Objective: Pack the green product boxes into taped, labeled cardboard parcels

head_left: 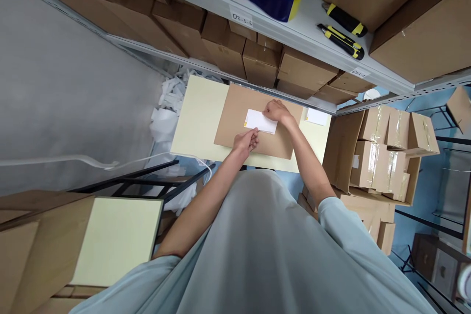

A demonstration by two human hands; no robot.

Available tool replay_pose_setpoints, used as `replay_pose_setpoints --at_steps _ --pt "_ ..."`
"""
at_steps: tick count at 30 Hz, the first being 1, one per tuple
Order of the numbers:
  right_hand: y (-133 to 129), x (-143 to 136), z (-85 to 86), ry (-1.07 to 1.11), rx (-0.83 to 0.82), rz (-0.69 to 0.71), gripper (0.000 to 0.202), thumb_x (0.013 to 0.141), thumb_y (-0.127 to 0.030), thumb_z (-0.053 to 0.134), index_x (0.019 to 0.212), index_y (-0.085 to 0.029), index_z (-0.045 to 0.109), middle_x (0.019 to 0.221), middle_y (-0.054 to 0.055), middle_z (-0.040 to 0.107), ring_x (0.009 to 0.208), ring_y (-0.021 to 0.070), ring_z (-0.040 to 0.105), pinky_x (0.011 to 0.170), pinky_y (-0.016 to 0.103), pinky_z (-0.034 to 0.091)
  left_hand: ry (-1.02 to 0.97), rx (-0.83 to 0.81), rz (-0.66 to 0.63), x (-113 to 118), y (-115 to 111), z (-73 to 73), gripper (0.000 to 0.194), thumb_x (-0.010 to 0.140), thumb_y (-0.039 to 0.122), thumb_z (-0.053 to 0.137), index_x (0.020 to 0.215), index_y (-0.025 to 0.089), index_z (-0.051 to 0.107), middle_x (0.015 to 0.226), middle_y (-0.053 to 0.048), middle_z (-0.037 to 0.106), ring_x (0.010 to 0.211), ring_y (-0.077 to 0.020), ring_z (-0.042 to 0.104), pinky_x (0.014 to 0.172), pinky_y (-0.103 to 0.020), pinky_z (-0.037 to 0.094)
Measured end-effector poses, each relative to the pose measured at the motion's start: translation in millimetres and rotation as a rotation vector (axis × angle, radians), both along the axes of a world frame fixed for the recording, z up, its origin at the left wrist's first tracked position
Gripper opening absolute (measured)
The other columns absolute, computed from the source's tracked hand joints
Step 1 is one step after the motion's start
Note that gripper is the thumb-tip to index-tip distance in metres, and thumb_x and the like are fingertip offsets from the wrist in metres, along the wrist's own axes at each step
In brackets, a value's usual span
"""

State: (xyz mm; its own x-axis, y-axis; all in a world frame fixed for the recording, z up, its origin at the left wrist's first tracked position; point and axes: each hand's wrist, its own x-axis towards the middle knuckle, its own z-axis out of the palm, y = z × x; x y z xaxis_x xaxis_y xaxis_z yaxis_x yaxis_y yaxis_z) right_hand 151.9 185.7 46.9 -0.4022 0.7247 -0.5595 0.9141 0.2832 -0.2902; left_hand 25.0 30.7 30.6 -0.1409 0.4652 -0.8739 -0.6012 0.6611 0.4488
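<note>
From the white slip [256,118] as clock centre, a white cable [77,158] is extending toward nine o'clock, where crumpled white material [165,122] is lying beside a pale tabletop [198,113]. Flat brown cardboard [235,110] is being supported by the tabletop, with the slip being borne near its middle. At seven o'clock, the slip's lower edge is being met by the left hand [246,141], its fingers being curled; whether anything is being pinched cannot be told. At twelve, a tape dispenser [274,2] is being carried by the shelf [309,12]. At two, the slip's upper right part is being touched by the right hand [276,110], its fingers being bent; a pinch there cannot be confirmed. Another white paper [317,117] is lying at three, and taped cartons [370,162] are being held in a larger box [342,157] beyond.
</note>
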Motion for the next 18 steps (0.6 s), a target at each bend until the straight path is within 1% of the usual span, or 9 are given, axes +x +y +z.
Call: replay_pose_setpoints --at_steps 4,7,11,15,18 --pt "-1 -7 3.9 -0.058 -0.029 -0.048 0.030 0.104 -0.024 0.060 0.120 -0.006 0.078 0.140 0.025 0.071 0.136 0.0388 0.059 0.113 0.046 0.051 -0.031 -0.024 -0.002 -3 4 -1.9 0.027 0.074 0.026 0.098 0.082 0.015 0.074 0.060 0.003 0.063 0.047 -0.0058 0.056 0.044 -0.018 0.035" --pt "-3 -10 6.4 -0.075 -0.033 -0.077 0.030 0.101 -0.023 0.061 0.121 -0.008 0.077 0.142 0.024 0.070 0.139 0.0393 0.058 0.116 0.048 0.051 -0.051 -0.034 -0.005 -6 6 -2.1 0.029 0.074 0.027 0.099 0.085 0.015 0.075 0.059 0.004 0.063 0.046 -0.0049 0.056 0.044 -0.016 0.037" --pt "-6 -13 9.2 -0.080 -0.036 -0.101 0.032 0.100 -0.022 0.060 0.122 -0.008 0.077 0.143 0.025 0.070 0.143 0.0406 0.056 0.118 0.050 0.051 -0.066 -0.044 -0.008 -8 7 -1.3 0.029 0.076 0.026 0.099 0.087 0.014 0.075 0.060 0.004 0.064 0.045 -0.0033 0.055 0.044 -0.014 0.038" --pt "-8 -12 11.7 -0.069 -0.032 -0.119 0.033 0.101 -0.023 0.059 0.124 -0.008 0.077 0.145 0.024 0.070 0.145 0.0386 0.055 0.120 0.049 0.050 -0.061 -0.036 -0.022 -9 8 -0.6 0.026 0.080 0.028 0.096 0.087 0.014 0.076 0.059 0.003 0.063 0.045 -0.0038 0.054 0.043 -0.014 0.038" --pt "-10 -10 12.9 -0.059 -0.024 -0.138 0.032 0.099 -0.023 0.061 0.124 -0.010 0.077 0.144 0.022 0.071 0.144 0.0364 0.056 0.120 0.047 0.049 -0.037 -0.029 -0.050 -10 7 -0.9 0.025 0.083 0.031 0.093 0.089 0.013 0.077 0.058 0.003 0.063 0.045 -0.0050 0.055 0.042 -0.015 0.038"
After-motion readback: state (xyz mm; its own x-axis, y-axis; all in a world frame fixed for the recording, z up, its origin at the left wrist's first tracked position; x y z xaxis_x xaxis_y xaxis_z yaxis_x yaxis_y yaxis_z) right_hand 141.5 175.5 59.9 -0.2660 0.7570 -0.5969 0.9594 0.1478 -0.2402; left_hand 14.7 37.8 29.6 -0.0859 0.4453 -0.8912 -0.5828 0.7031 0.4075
